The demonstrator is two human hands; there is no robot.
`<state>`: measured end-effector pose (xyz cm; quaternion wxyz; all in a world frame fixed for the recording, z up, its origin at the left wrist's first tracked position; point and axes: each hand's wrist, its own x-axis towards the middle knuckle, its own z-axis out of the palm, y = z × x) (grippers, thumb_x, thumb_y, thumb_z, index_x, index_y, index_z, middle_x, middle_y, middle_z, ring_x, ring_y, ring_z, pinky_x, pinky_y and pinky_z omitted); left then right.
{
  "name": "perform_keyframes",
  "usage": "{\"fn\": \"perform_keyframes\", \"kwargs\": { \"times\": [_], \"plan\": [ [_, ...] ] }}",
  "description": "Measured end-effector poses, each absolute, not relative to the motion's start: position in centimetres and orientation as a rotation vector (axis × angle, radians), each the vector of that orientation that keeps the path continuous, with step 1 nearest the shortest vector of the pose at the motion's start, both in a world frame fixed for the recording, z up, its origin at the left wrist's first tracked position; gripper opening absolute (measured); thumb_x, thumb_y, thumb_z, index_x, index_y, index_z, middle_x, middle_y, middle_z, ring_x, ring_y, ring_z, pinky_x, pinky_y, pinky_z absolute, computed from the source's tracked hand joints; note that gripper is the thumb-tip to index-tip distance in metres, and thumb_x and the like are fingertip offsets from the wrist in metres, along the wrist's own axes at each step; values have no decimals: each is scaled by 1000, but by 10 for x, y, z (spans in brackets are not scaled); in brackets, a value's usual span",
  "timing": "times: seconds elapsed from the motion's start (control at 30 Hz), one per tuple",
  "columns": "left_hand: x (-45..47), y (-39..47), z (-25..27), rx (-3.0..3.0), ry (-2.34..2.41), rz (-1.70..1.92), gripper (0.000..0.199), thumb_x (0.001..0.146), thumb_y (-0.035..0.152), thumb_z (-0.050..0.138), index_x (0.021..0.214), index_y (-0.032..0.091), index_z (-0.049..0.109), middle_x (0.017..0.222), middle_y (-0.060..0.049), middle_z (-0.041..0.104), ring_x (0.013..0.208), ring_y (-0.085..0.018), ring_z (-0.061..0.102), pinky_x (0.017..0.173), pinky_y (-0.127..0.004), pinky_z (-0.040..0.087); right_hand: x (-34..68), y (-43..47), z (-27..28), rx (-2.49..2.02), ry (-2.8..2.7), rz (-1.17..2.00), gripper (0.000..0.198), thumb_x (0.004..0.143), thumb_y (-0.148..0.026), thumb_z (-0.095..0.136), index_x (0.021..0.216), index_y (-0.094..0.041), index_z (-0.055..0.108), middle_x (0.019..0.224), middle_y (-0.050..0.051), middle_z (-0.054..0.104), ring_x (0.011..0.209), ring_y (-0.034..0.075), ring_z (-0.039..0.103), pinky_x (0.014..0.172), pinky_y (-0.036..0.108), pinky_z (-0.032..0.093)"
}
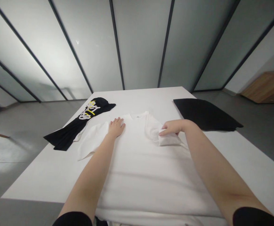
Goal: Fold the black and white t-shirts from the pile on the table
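A white T-shirt (146, 166) lies spread on the white table, its neckline away from me and its hem over the near edge. My left hand (116, 127) rests flat on the shirt near the left shoulder, fingers stretched out. On the other side, my right hand (174, 127) pinches the right sleeve, which is bent inward over the shirt's body. The left sleeve (93, 139) lies out flat to the left of my forearm.
A black garment (82, 122) with a white and yellow print lies crumpled at the table's left side. Folded black cloth (205, 114) lies at the right edge. Behind the table (40, 179) stands a frosted glass partition (141, 44); a wooden object (266, 88) is at the far right.
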<state>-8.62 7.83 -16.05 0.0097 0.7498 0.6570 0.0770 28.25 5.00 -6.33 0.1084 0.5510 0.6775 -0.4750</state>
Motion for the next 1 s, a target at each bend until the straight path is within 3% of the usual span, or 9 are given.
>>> {"fn": "perform_keyframes", "kwargs": {
  "times": [0.13, 0.2, 0.3, 0.4, 0.5, 0.7, 0.83, 0.93, 1.0],
  "plan": [
    [-89, 80, -164, 2375, 2056, 275, 50, 109, 41, 42, 154, 26, 57, 170, -9, 49, 156, -31, 45, 128, -54, 34, 276, 42, -51, 1210, 2197, -1749, 75, 68, -86, 79, 93, -15, 81, 100, 13, 78, 95, 26, 73, 79, 33, 61],
    [-90, 81, -166, 2377, 2057, 279, 51, 109, 41, 42, 154, 25, 57, 169, -10, 50, 156, -31, 45, 128, -54, 34, 273, 43, -50, 1209, 2317, -1778, 74, 73, -86, 74, 93, -15, 81, 103, 14, 78, 100, 26, 72, 85, 35, 60],
    [-90, 82, -167, 2368, 2057, 276, 51, 109, 42, 41, 155, 25, 56, 170, -11, 49, 156, -31, 45, 128, -54, 34, 267, 48, -54, 1541, 2510, -1421, 65, 78, -79, 75, 99, -18, 78, 101, 11, 78, 96, 27, 72, 84, 35, 58],
    [-91, 83, -169, 2365, 2055, 275, 51, 110, 43, 41, 156, 27, 56, 171, -9, 47, 156, -31, 45, 128, -53, 34, 261, 50, -64, 1815, 2216, -1056, 63, 75, -77, 80, 98, -19, 74, 91, 11, 76, 86, 28, 72, 74, 37, 59],
    [-91, 84, -170, 2371, 2058, 279, 51, 110, 43, 41, 156, 27, 56, 171, -9, 47, 156, -30, 44, 128, -53, 34, 251, 45, -76, 1700, 1870, -1111, 60, 75, -73, 84, 97, -18, 70, 84, 10, 74, 80, 28, 73, 69, 39, 61],
    [-91, 83, -168, 2372, 2048, 269, 51, 110, 43, 42, 156, 26, 56, 171, -10, 47, 157, -31, 43, 128, -53, 34, 221, 31, -80, 1475, 1957, -1225, 46, 69, -29, 87, 109, -18, 67, 85, 3, 71, 77, 22, 73, 66, 34, 63],
    [-89, 81, -164, 2360, 2052, 268, 51, 110, 42, 42, 156, 27, 55, 171, -10, 46, 157, -32, 43, 128, -53, 34, 238, 31, -50, 1320, 2124, -1416, 35, 72, -31, 81, 103, -18, 72, 97, 6, 74, 86, 24, 74, 70, 31, 63],
    [-88, 80, -162, 2338, 2063, 250, 52, 109, 42, 43, 157, 26, 55, 171, -11, 47, 158, -33, 43, 128, -55, 33, 290, 50, -26, 1607, 2293, -1326, 29, 81, -33, 77, 107, -18, 76, 106, 9, 78, 94, 25, 73, 77, 30, 60],
    [-88, 79, -162, 2328, 2063, 241, 52, 109, 42, 42, 157, 25, 55, 171, -12, 47, 158, -33, 42, 128, -55, 33, 334, 69, -19, 2033, 2294, -980, 22, 91, -29, 68, 106, -16, 77, 103, 11, 78, 90, 24, 72, 79, 32, 57]
  ]
}}
